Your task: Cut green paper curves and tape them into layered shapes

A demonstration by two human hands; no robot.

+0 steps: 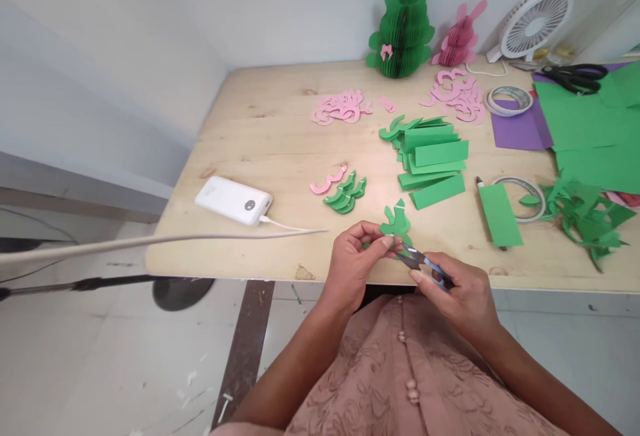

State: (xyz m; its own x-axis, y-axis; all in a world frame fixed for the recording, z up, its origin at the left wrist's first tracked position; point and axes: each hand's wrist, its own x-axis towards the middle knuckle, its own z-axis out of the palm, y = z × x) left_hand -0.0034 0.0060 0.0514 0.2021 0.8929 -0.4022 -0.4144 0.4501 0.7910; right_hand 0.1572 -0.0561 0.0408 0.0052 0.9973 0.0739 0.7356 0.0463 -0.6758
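Near the table's front edge, my left hand pinches a piece of green paper with a curvy cut outline. My right hand grips small scissors with blue and black handles, their blades against the paper close to my left fingertips. The exact cut line is hidden by my fingers. Just beyond my left hand lie several green cut-out pieces with white strips on them, beside a pink wavy strip. Folded green paper strips are piled farther back.
Pink cut-outs lie toward the back. A green paper bunny and a pink one stand by the wall near a white fan. Large black scissors, tape rolls and green scraps are right; a power bank is left.
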